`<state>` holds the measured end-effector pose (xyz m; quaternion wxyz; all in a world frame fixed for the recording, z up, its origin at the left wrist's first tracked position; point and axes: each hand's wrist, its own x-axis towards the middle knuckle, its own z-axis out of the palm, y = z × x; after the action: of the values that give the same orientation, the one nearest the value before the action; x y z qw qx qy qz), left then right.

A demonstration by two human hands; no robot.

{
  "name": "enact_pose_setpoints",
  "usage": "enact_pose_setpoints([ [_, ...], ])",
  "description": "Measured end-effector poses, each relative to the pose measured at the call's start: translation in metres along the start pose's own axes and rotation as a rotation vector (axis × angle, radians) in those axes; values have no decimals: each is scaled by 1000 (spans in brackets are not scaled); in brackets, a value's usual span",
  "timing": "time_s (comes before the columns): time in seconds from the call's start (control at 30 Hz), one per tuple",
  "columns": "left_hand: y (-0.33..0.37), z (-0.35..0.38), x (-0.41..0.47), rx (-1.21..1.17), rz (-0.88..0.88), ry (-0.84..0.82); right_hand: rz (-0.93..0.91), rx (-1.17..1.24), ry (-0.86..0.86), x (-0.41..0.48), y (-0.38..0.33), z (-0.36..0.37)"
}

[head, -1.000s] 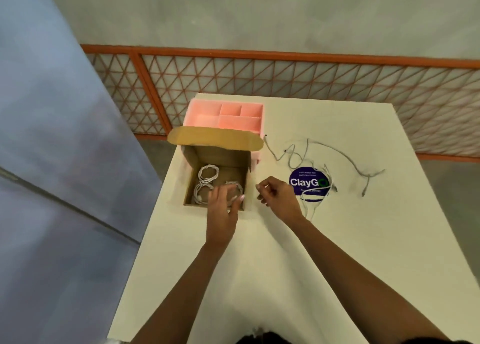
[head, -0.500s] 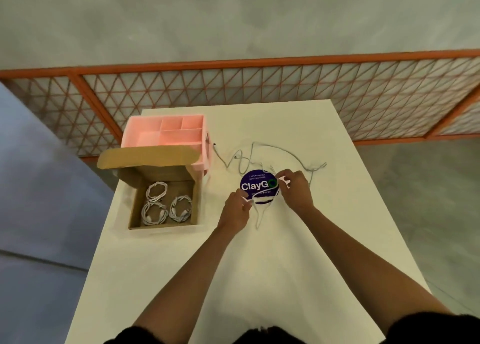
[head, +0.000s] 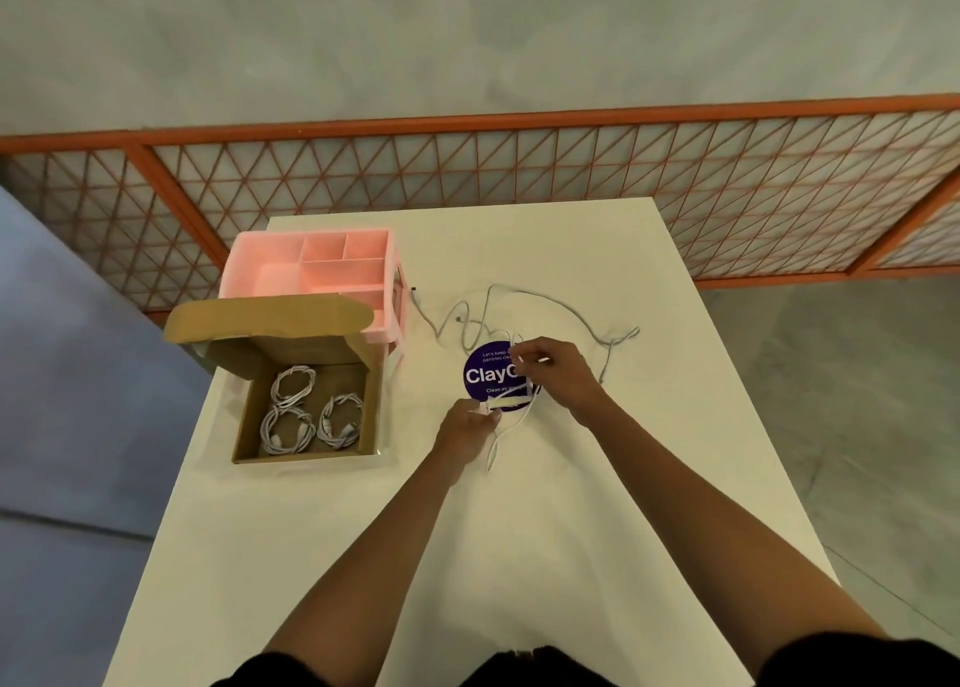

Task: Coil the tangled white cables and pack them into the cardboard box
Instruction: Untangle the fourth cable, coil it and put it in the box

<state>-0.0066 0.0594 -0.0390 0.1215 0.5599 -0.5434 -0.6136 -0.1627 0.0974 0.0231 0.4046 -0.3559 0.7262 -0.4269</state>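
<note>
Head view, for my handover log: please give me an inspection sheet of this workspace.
Surface: white table, purple sticker on it.
Job's things: cardboard box open, three coiled cables inside.
Clutter: pink organizer behind the box.
Hands: left hand and right hand both pinch one white cable over the sticker.
Cables: loose cables tangled beyond the hands.
Surroundings: orange fence, grey floor.

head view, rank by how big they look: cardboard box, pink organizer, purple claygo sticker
1. cardboard box, open flap included
2. pink organizer, close to the box; it sits farther away and the flap hides part of it, so this order is unsure
3. purple sticker, clearly smallest, partly under the right hand
</note>
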Motion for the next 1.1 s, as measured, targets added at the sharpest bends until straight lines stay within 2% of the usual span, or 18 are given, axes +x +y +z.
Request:
enact_pose_setpoints([
  [0.1, 7, 0, -10, -39, 92, -2, -64, 86, -21, -7, -18, -9],
  [0.2, 18, 1, -21, -16, 208, -81, -101, 162, 27, -14, -41, -21],
  [0.37, 41, 6, -46, -12, 277, -193, -140, 235, 12, -32, -78, -43],
  [0.43, 47, 8, -53, 32, 318, -181, -167, 249, -10, -39, -89, -50],
  [0.5, 51, 10, -55, 71, 396, -100, -196, 291, -53, -47, -99, -58],
  [0.63, 63, 9, -58, 150, 607, 227, -238, 357, -157, -63, -113, -72],
  [0.7, 69, 7, -59, 228, 633, 273, -252, 427, -185, -69, -117, -76],
  [0.77, 75, 6, -61, 309, 579, 163, -252, 505, -189, -75, -119, -79],
  [0.83, 75, 8, -62, 384, 611, 38, -252, 562, -188, -78, -119, -82],
  [0.9, 73, 11, -69, 341, 615, -76, -264, 574, -193, -81, -116, -85],
  [1.1, 68, 6, -77, 225, 418, -388, -251, 521, -199, -83, -103, -92],
])
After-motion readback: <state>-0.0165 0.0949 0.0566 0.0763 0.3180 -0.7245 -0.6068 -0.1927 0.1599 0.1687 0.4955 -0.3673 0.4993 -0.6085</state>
